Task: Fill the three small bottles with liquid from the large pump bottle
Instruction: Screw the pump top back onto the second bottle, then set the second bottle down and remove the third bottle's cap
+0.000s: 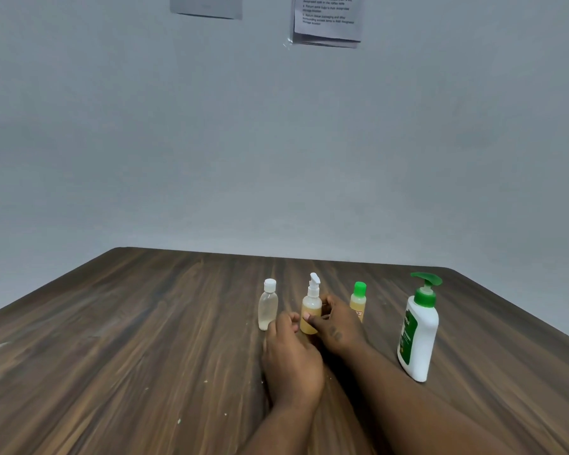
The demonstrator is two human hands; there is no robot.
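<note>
While my right hand (337,326) wraps the spray bottle (310,307) — thumb across its front, fingers curled behind — the bottle stands upright on the table (145,339), in the middle of the three small ones. It holds yellowish liquid up to about its shoulder, and its white spray head is on. My left hand (291,359) sits at the bottle's lower left with fingers curled toward it; whether they grip it or only touch it, I cannot tell. Just left stands the clear bottle (267,305), white cap on, its contents pale. Just right, partly behind my right hand, is the green-capped bottle (358,298) with yellowish liquid inside. Further right, apart from the row, the pump bottle (419,330) — white, with a green label and green pump — stands upright. Behind the table is a grey wall (276,142) with printed sheets (327,19) and a grey plate (206,6) near the top edge.
</note>
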